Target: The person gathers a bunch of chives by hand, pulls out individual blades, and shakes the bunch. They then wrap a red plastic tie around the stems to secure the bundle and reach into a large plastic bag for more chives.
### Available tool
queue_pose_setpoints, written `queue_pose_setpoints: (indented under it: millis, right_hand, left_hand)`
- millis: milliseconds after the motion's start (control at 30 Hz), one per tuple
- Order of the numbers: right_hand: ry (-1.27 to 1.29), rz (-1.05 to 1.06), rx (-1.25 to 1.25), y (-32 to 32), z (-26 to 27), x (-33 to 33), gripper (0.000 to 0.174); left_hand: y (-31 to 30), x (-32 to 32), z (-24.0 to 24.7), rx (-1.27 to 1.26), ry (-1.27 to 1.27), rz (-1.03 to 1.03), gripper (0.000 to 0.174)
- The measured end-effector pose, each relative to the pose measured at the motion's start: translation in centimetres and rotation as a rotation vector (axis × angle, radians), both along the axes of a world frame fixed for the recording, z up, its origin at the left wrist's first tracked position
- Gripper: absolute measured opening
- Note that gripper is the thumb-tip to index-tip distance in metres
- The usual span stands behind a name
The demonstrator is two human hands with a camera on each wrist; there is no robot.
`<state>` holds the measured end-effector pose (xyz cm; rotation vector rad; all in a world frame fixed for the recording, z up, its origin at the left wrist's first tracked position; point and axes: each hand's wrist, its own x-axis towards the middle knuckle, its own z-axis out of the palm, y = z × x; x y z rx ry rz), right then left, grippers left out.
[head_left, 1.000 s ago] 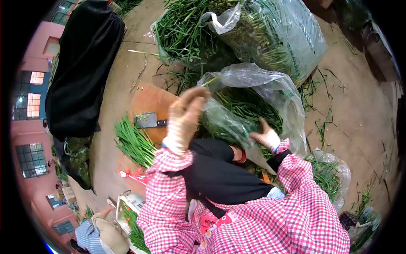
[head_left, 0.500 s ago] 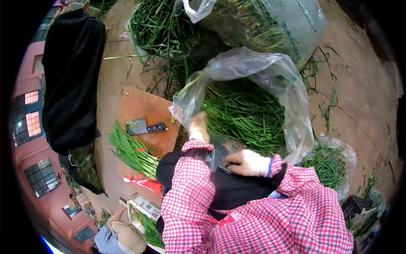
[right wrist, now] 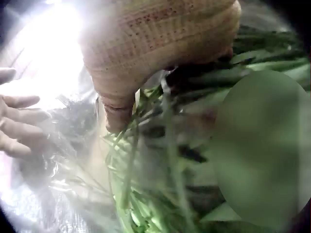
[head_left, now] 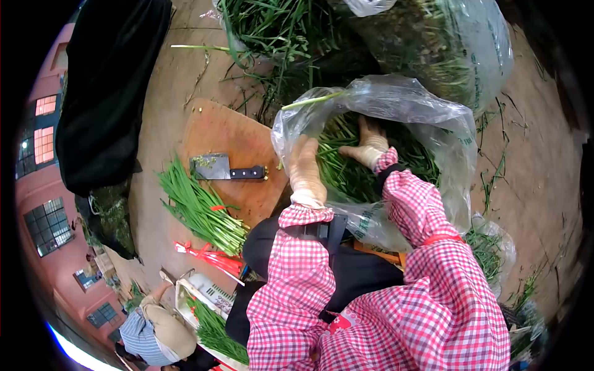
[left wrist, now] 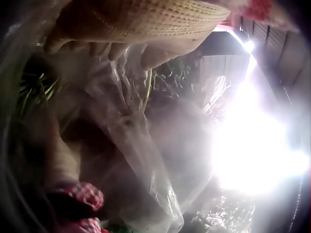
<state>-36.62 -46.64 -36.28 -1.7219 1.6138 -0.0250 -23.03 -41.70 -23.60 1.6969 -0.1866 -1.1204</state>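
An open clear plastic bag (head_left: 461, 123) holds long green stalks (head_left: 337, 170). My left hand (head_left: 306, 170) lies at the bag's left side with its fingers extended; in the left wrist view this hand (left wrist: 141, 24) is over the crumpled plastic (left wrist: 155, 179). Inside the bag, my right hand (head_left: 369, 145) presses on the greens, thumb spread from the fingers. The right wrist view has this hand (right wrist: 160, 43) on top of the stalks (right wrist: 141, 208), its fingertips partly hidden among them, and the left hand (right wrist: 19, 124) apart from it with spread fingers.
A cleaver (head_left: 213, 167) lies on a wooden board (head_left: 241, 139) to the left. Beside it are a tied green bundle (head_left: 207, 207) and red ties (head_left: 213, 260). A large filled bag (head_left: 458, 55) stands beyond, and a person (head_left: 151, 331) is at lower left.
My right hand has moved from near my lap up and forward into the bag, onto the greens. The left hand has shifted slightly forward at the bag's left side.
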Motion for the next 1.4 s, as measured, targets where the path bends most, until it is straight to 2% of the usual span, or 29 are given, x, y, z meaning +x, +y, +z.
queue_pose_setpoints:
  millis: [33, 67, 100, 167, 200, 300, 333, 467, 567, 633, 700, 733, 833, 900, 933, 1000, 1033, 1067, 1133, 1167, 1200, 1233, 1267, 1300, 1333, 1400]
  right_hand:
    - [0.044, -0.013, 0.01, -0.1, 0.2, 1.5, 0.117]
    - [0.091, 0.068, 0.147, 0.3, 0.5, 2.9, 0.12]
    - [0.147, 0.116, 0.15, 1.0, 0.8, 4.2, 0.12]
    - [0.138, 0.089, 0.002, 3.9, 0.5, 6.1, 0.116]
    - [0.146, 0.083, 0.003, 4.7, 0.8, 7.0, 0.113]
    - [0.201, 0.094, -0.181, 6.9, -2.5, 9.1, 0.11]
    - [0.233, 0.093, -0.246, 7.3, -3.2, 9.8, 0.108]
    - [0.321, 0.22, -0.233, 6.5, -4.4, 9.4, 0.103]
    - [0.206, 0.254, 0.053, 4.8, -3.0, 9.2, 0.098]
    - [0.177, 0.256, 0.106, 3.1, -0.9, 8.6, 0.093]
    - [0.201, 0.272, 0.185, 2.0, 0.8, 7.7, 0.093]
    - [0.177, 0.237, 0.139, 2.1, 1.2, 7.2, 0.095]
    - [0.061, 0.194, 0.073, 2.7, 2.1, 4.5, 0.097]
    - [-0.027, 0.11, -0.017, 3.7, 2.3, 2.4, 0.096]
    - [-0.103, 0.061, -0.095, 4.3, 1.3, 1.2, 0.095]
    - [-0.306, -0.005, -0.317, 5.3, 0.5, -1.6, 0.087]
    - [-0.393, -0.111, -0.184, 5.2, 1.9, -2.9, 0.083]
    - [-0.515, -0.199, -0.2, 5.7, 1.5, -3.9, 0.083]
    - [-0.713, -0.326, -0.159, 6.3, 1.6, -5.8, 0.088]
    - [-0.857, -0.393, -0.023, 6.8, 1.8, -6.9, 0.092]
    - [-0.847, -0.383, -0.062, 7.1, 2.7, -8.0, 0.093]
    - [-0.838, -0.373, -0.101, 7.4, 3.2, -9.0, 0.094]
    - [-1.177, -0.427, -0.052, 7.7, 3.1, -9.4, 0.095]
    - [-1.083, -0.411, -0.104, 8.0, 3.0, -10.0, 0.097]
    - [-1.174, -0.443, -0.074, 8.3, 3.5, -10.2, 0.098]
    - [-1.272, -0.457, -0.057, 8.6, 3.8, -10.5, 0.101]
  left_hand:
    - [-0.1, 0.1, 0.3, -0.001, 0.027, 0.018, 0.055]
    - [0.1, -0.1, 0.7, -0.043, 0.069, 0.071, 0.054]
    - [0.1, 0.2, 0.5, -0.055, 0.085, 0.086, 0.054]
    - [0.0, 0.6, -0.3, -0.074, 0.121, 0.114, 0.054]
    - [-0.3, 0.8, 0.1, -0.033, 0.135, 0.094, 0.056]
    - [-0.5, 0.7, 0.6, -0.055, 0.189, 0.107, 0.056]
    - [-0.4, 1.0, 0.6, -0.021, 0.211, -0.023, 0.074]
    - [-0.5, 1.7, -0.8, -0.041, 0.229, -0.02, 0.072]
    - [-0.7, 1.9, -0.6, -0.042, 0.252, -0.011, 0.07]
    - [-0.7, 2.0, -0.5, -0.023, 0.239, -0.03, 0.07]
    - [-0.6, 1.5, -0.2, -0.035, 0.182, 0.021, 0.056]
    - [-0.6, 1.3, 0.0, -0.041, 0.153, 0.045, 0.05]
    - [-0.7, 1.4, -0.6, -0.057, 0.164, 0.053, 0.049]
    - [-0.4, 1.8, -0.8, -0.058, 0.176, -0.066, 0.063]
    - [-0.2, 2.0, -0.8, -0.06, 0.182, -0.126, 0.071]
    - [0.0, 2.0, -0.9, -0.068, 0.176, -0.13, 0.071]
    - [-0.1, 1.8, -0.7, -0.073, 0.173, -0.133, 0.071]
    - [-0.2, 1.6, -0.6, -0.053, 0.16, -0.13, 0.072]
    - [-1.8, 1.5, 2.5, 0.044, 0.37, -0.074, 0.073]
    - [-0.9, 1.2, 0.3, -0.024, 0.25, -0.258, 0.078]
    - [-0.1, 0.9, -1.9, -0.102, 0.118, -0.416, 0.084]
    - [0.1, -0.2, -2.0, -0.064, 0.126, -0.478, 0.088]
    - [0.2, -1.1, -2.1, -0.024, 0.132, -0.54, 0.093]
    - [0.3, -2.0, -2.2, 0.018, 0.137, -0.602, 0.097]
    - [0.5, -2.7, -2.6, 0.048, 0.152, -0.71, 0.105]
    - [1.0, -4.0, -4.0, 0.056, 0.19, -0.799, 0.107]
